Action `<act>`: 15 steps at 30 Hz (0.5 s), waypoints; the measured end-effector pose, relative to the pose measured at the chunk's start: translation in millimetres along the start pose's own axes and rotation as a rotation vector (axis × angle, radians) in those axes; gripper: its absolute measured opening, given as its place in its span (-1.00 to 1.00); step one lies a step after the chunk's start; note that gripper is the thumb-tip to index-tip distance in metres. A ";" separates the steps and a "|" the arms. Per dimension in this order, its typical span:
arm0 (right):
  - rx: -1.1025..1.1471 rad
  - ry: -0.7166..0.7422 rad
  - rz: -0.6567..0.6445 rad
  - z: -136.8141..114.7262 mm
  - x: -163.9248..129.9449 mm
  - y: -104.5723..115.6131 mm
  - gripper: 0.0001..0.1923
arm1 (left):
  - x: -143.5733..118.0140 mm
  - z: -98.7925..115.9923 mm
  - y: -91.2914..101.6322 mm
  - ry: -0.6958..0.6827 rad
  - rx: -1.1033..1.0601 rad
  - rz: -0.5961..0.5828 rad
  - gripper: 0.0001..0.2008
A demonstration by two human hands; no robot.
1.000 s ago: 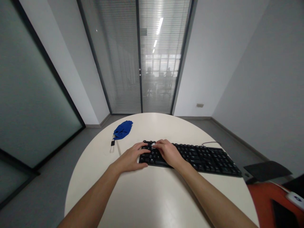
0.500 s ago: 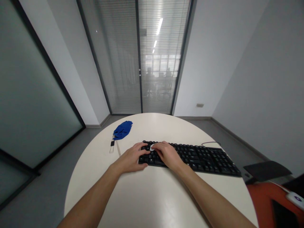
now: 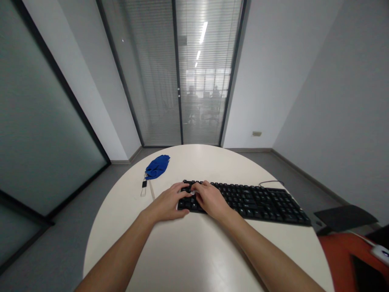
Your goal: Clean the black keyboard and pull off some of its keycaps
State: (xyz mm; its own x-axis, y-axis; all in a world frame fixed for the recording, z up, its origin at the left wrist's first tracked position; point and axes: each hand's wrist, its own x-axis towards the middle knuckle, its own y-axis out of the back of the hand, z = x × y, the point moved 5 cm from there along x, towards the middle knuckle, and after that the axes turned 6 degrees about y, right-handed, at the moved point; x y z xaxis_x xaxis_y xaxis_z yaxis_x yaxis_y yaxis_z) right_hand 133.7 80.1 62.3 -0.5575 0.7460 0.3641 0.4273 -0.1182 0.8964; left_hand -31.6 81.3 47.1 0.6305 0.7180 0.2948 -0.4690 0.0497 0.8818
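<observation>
Table [image 3: 194, 247]: round, white, bears everything below; its smooth top could let light items slide if bumped.
Keyboard [image 3: 261, 202]: black, lies across the surface from near the middle to the right edge, with its near right corner at that edge; a sideways push from the left could send this end over.
Left hand [image 3: 170, 201]: fingers spread wide over the left end of the keyboard, thumb by its near left corner; if this hold is light, the keyboard could swivel under rubbing.
Right hand [image 3: 210, 198]: fingers bent and pinched narrow on a small wad, low over the keys near the left hand; stray pressure could press keys, and the two hands could collide.
Cloth [image 3: 157, 167]: blue, crumpled, near the far left edge of the surface; a wide elbow or hand sweep could drag it.
Cable [image 3: 270, 182]: thin, loops by the far right edge; a snag could tug the keyboard.
Strip [image 3: 151, 190]: pale, just beside the left hand; a wrist shift could knock it.
Clip [image 3: 144, 184]: black, beside the cloth; could catch on it.
Wad [image 3: 193, 192]: white, mostly hidden by fingers, material unclear; could snag between keys or shed.
</observation>
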 end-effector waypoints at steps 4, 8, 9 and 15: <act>-0.015 -0.006 0.006 4.7 -3.6 3.9 -0.74 | 0.0 0.4 0.1 -0.013 0.006 -0.002 -0.45; -0.043 -0.007 0.016 12.8 -7.7 7.0 -0.71 | 0.3 2.4 1.1 -0.035 0.011 0.004 -0.46; -0.039 0.001 0.017 13.6 -8.6 7.2 -0.70 | 0.2 2.6 1.4 -0.035 0.013 0.006 -0.46; 0.065 0.153 -0.013 4.1 -9.5 4.2 -0.72 | -0.3 0.7 0.1 -0.017 0.005 -0.002 -0.42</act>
State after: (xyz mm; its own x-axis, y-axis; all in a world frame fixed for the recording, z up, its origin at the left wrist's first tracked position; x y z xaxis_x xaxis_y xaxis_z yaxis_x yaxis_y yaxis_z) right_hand 143.7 75.3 61.6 -0.6633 0.6380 0.3912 0.4613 -0.0630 0.8850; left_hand -31.4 80.6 47.3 0.6419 0.7059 0.2995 -0.4650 0.0478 0.8840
